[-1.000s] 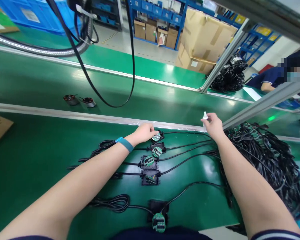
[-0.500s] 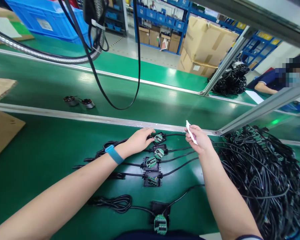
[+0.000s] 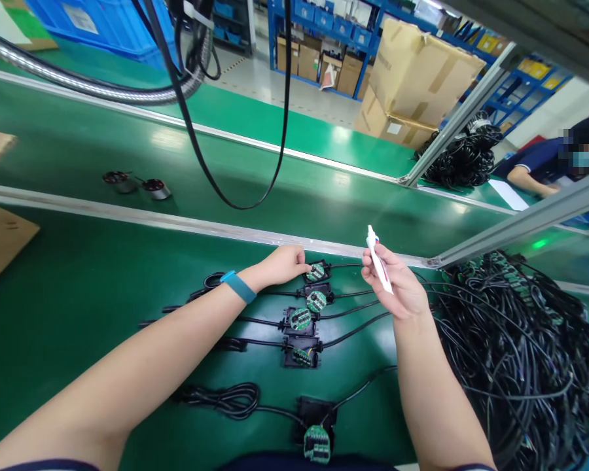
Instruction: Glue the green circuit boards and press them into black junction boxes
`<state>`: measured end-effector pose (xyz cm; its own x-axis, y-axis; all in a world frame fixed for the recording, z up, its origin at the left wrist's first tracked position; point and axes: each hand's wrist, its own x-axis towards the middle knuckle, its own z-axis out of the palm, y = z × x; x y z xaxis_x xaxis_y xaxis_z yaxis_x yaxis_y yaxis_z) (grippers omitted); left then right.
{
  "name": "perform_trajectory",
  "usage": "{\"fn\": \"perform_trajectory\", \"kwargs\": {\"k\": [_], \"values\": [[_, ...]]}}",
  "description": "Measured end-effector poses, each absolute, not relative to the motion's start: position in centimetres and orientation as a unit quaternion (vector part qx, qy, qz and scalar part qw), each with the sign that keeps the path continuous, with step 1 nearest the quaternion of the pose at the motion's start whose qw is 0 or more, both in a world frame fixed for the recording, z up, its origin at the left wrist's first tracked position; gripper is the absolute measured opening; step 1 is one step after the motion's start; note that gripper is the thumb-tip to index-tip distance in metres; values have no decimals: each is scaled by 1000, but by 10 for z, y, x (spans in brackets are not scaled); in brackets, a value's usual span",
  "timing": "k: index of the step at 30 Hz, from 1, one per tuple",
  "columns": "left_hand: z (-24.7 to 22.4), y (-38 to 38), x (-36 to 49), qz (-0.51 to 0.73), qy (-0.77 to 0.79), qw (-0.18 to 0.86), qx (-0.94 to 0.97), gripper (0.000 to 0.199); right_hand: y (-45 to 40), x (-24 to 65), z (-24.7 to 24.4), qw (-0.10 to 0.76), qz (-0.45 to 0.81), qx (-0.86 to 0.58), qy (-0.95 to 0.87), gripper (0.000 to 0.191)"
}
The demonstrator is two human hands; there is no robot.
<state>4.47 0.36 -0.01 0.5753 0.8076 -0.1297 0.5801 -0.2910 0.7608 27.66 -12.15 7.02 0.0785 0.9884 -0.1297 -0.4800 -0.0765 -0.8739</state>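
Far left: two metal drums (image 3: pixel 157 190), well apart from both hands. Near left: one coiled cord (image 3: pixel 243 399), joined to the near case (image 3: pixel 315 407); were it caught by the left forearm, the case might be dragged. Far centre: left hand (image 3: pixel 287 265), fingertips bunched at the left edge of the far circuit board (image 3: pixel 317 272); whether it is pinched or merely touched cannot be told. Should it be pulled hard, any hidden wiring might be strained. Near centre: near circuit board (image 3: pixel 317 444), laid over its case's near edge, just beside dark clothing (image 3: pixel 275 462), by which it could be brushed loose. Right of centre: white tube (image 3: pixel 379 265), grasped in the right hand (image 3: pixel 395 278), nozzle raised; if uncapped, which cannot be told, contents might be spilled by over-tight squeezing. Right: tangled cable pile (image 3: pixel 520 353), by which trailing cords could be snagged and cases shifted.
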Motion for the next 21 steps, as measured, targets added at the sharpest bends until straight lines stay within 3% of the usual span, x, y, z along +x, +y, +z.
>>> {"fn": "perform_trajectory", "kwargs": {"k": [5, 16, 21], "values": [[-1, 9, 51, 104, 436, 451, 772, 11, -108, 263, 66, 634, 558, -441, -305, 35], [-12, 14, 47, 102, 425, 569, 697, 18, -86, 254, 53, 703, 396, -506, -306, 37], [-10, 14, 46, 108, 415, 587, 687, 13, -83, 247, 41, 682, 412, -521, -305, 40]]}}
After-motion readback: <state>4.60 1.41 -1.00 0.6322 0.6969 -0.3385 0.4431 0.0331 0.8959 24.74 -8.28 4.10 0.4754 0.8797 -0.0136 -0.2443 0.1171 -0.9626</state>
